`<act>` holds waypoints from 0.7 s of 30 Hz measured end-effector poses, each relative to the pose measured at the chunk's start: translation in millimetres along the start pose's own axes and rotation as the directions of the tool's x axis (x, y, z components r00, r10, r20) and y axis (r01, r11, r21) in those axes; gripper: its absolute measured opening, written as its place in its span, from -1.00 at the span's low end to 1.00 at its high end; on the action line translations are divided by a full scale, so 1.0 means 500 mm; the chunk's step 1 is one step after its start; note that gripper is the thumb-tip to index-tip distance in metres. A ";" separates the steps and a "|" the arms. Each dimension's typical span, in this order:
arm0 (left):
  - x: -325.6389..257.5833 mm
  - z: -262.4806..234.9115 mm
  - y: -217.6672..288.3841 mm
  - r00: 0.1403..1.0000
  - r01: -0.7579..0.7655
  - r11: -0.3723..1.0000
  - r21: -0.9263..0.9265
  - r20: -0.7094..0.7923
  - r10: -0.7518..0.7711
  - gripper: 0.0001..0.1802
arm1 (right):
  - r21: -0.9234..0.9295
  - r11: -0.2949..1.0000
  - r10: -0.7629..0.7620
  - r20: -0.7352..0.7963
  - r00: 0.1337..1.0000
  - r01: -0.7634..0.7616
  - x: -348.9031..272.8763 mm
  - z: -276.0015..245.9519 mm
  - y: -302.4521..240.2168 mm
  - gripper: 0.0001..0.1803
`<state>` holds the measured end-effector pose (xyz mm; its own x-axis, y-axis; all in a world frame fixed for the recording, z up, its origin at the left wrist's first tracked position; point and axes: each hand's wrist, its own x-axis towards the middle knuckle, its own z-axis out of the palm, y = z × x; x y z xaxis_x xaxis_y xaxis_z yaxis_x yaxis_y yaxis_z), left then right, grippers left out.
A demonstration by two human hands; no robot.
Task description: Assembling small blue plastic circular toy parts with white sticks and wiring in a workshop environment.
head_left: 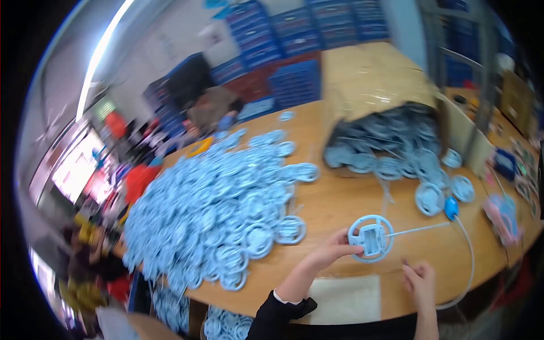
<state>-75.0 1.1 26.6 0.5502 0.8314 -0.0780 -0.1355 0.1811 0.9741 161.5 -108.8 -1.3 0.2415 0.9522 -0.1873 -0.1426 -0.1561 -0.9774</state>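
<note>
My left hand [331,249] pinches a light blue plastic ring part [355,229] by its left side, above the wooden table. Inside the ring sits a rectangular frame with a recess. A thin pale strip [422,229] runs from the ring's right side toward a small bright blue piece [451,208] with a white cord [470,255]. Lower right, my right hand [420,281] is closed, apart from the ring. A tiny dark tip shows at its fingertips, too small to name. Under my left forearm lies a pale flat sheet [345,297].
A large heap of similar light blue parts [209,204] covers the table's left side. More spill from a dark-lined box [379,73] at the back right, with several loose beside it. A pink and blue object [501,218] lies far right. Blue crates [294,82] stand behind; a person [212,110] sits across.
</note>
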 end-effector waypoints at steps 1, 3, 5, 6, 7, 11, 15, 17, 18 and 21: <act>-0.034 -0.020 0.016 0.997 0.068 0.987 -0.146 -0.025 -0.073 -0.66 | 0.005 1.000 0.000 0.002 1.000 0.000 -0.023 -0.003 0.005 -0.75; -0.069 -0.073 0.036 0.990 0.032 0.956 -0.293 -0.123 -0.071 -0.74 | -0.013 1.000 -0.028 0.024 0.999 0.029 -0.011 -0.025 0.027 -0.77; -0.121 -0.155 0.067 0.946 -0.109 0.943 -0.316 -0.323 0.001 -0.74 | -0.028 0.999 -0.040 0.072 0.997 0.042 -0.002 -0.041 0.049 -0.78; -0.141 -0.197 0.085 0.883 -0.222 0.919 -0.327 -0.468 0.047 -0.73 | -0.041 0.997 -0.059 0.055 0.997 0.062 0.004 -0.051 0.059 -0.77; -0.142 -0.236 0.107 0.822 -0.296 0.885 -0.359 -0.567 0.045 -0.75 | -0.060 0.995 -0.083 0.018 0.996 0.084 0.009 -0.058 0.058 -0.77; -0.176 -0.445 0.165 0.491 -0.587 0.772 -0.245 -0.866 0.098 -0.76 | -0.074 0.997 -0.001 -0.032 0.999 -0.001 -0.003 -0.063 0.021 -0.76; -0.216 -0.637 0.219 0.333 -0.630 0.765 -0.135 -0.937 0.109 -0.72 | -0.084 0.996 -0.043 -0.063 0.997 0.038 0.009 -0.063 0.039 -0.75; -0.223 -0.681 0.240 0.338 -0.594 0.797 -0.110 -0.933 0.123 -0.61 | -0.001 1.000 -0.027 -0.083 0.996 0.027 0.032 -0.077 0.083 -0.76; -0.230 -0.700 0.246 0.342 -0.593 0.798 -0.109 -0.931 0.126 -0.61 | 0.004 1.000 -0.028 -0.086 0.996 0.028 0.025 -0.078 0.083 -0.76; -0.225 -0.711 0.249 0.218 -0.433 0.875 -0.217 -0.967 -0.132 -0.52 | -0.052 0.996 -0.077 -0.079 0.994 0.073 -0.004 -0.052 0.027 -0.74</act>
<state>-446.6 116.8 81.0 -0.6591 0.6651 -0.3510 -0.5357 -0.0875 0.8399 183.9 -119.7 -16.7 0.3268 0.9377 -0.1184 -0.0748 -0.0993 -0.9922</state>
